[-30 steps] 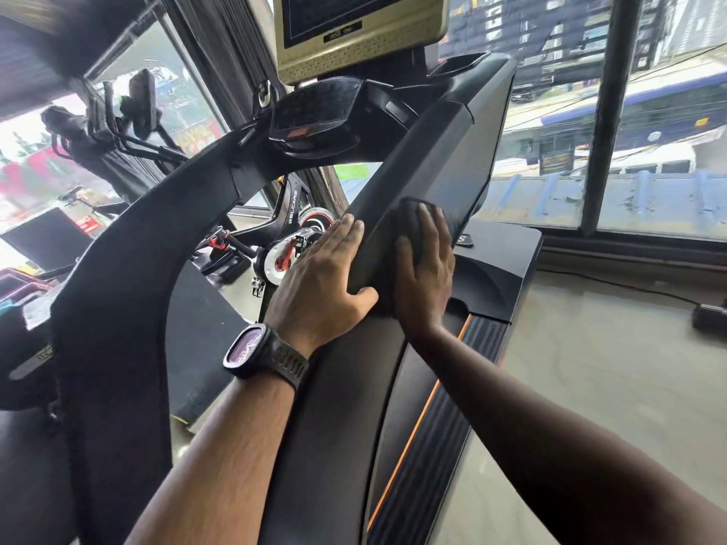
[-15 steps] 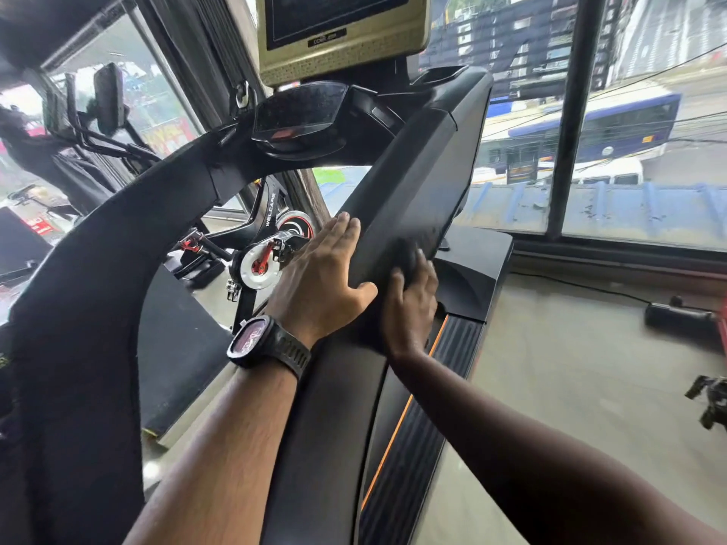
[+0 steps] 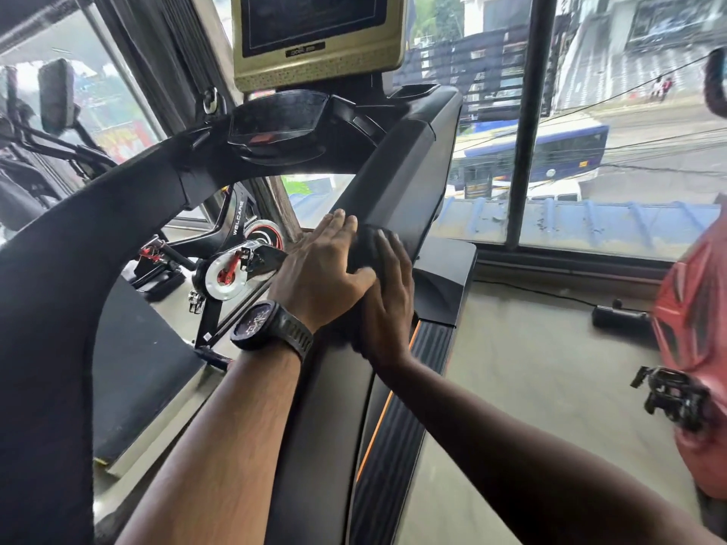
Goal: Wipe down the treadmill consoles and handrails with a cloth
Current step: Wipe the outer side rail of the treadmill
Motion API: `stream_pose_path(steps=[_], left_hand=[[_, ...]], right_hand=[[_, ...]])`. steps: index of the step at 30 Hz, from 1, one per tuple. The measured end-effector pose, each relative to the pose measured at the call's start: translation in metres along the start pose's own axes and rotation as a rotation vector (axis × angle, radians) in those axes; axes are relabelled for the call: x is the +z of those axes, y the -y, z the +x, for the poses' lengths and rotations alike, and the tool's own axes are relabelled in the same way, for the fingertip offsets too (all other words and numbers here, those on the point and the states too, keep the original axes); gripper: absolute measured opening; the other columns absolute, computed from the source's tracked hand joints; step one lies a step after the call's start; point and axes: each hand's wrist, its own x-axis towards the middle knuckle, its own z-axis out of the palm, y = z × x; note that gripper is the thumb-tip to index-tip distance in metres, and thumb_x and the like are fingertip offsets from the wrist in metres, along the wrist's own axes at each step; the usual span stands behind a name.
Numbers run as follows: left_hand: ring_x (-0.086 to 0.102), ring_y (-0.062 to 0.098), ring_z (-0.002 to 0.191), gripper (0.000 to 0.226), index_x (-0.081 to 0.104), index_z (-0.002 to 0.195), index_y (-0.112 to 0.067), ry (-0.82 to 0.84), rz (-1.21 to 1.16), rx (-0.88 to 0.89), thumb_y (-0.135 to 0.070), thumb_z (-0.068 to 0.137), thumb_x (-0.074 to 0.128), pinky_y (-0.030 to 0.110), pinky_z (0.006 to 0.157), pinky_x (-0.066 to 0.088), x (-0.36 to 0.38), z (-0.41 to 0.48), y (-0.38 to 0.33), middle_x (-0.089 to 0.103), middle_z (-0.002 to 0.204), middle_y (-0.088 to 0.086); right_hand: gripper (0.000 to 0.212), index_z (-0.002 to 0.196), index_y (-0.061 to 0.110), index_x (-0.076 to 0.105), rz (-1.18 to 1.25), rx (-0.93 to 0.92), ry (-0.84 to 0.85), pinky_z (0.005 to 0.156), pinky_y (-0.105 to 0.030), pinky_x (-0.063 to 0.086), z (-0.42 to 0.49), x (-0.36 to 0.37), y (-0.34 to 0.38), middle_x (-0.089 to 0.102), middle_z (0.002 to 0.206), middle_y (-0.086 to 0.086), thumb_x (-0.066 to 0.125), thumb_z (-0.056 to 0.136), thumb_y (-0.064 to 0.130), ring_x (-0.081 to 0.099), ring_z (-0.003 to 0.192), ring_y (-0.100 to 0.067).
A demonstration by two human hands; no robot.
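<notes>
You had one treadmill (image 3: pixel 444 277) before you, with two black rails. The left rail (image 3: pixel 78 238) curved past your arm, and the right rail (image 3: pixel 397 179) sloped up to the one console (image 3: pixel 275 127) under one screen (image 3: pixel 318 37). One spin bike (image 3: pixel 236 265) stood beyond the gap between the rails, and part of one red bike (image 3: pixel 692 328) showed at the right edge.

Both your hands lay on the right rail, touching each other. Your left hand (image 3: pixel 318 269) rested flat on the rail's inner side, its grip straight-fingered and holding nothing. Your right hand (image 3: pixel 387 300) pressed the one dark cloth (image 3: pixel 365 249) against the rail with straight, slightly parted fingers, and the cloth bulged above the fingertips. One watch (image 3: pixel 271 326) sat on your left wrist.

Half a second before, your right hand had sat lower on the rail with the cloth nearly hidden. Your left hand had hardly shifted, and only the red bike's pedal had shown.
</notes>
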Motion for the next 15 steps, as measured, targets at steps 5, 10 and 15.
stream_pose_path(steps=[5,10,15], left_hand=[[0.013,0.015,0.154,0.092,0.026,0.157,-0.011,0.026,0.018,0.001,-0.046,0.074,0.044,0.033,0.125,0.014,0.0,0.001,-0.001,0.018,0.166,0.008],[0.013,0.016,0.154,0.089,0.024,0.158,-0.014,0.03,-0.013,0.015,-0.045,0.077,0.043,0.039,0.125,0.018,0.0,0.002,0.0,0.019,0.166,0.007],[0.006,0.012,0.154,0.091,0.019,0.159,-0.013,0.062,0.018,0.001,-0.046,0.077,0.041,0.036,0.126,0.011,0.001,0.003,-0.001,0.012,0.168,0.005]], right_hand=[[0.055,0.15,0.039,0.047,-0.024,0.149,-0.094,0.116,-0.046,0.034,0.043,0.005,-0.009,0.04,0.158,0.012,0.039,0.095,0.044,0.036,0.145,-0.007],[0.052,0.148,0.029,0.052,-0.037,-0.082,-0.03,0.117,-0.048,0.033,0.03,0.005,-0.009,0.038,0.161,0.006,0.047,0.096,0.035,0.033,0.148,-0.015],[0.054,0.152,0.041,0.041,-0.067,0.118,-0.076,0.117,-0.047,0.031,0.051,0.003,-0.019,0.035,0.161,0.012,0.038,0.098,0.045,0.03,0.149,-0.009]])
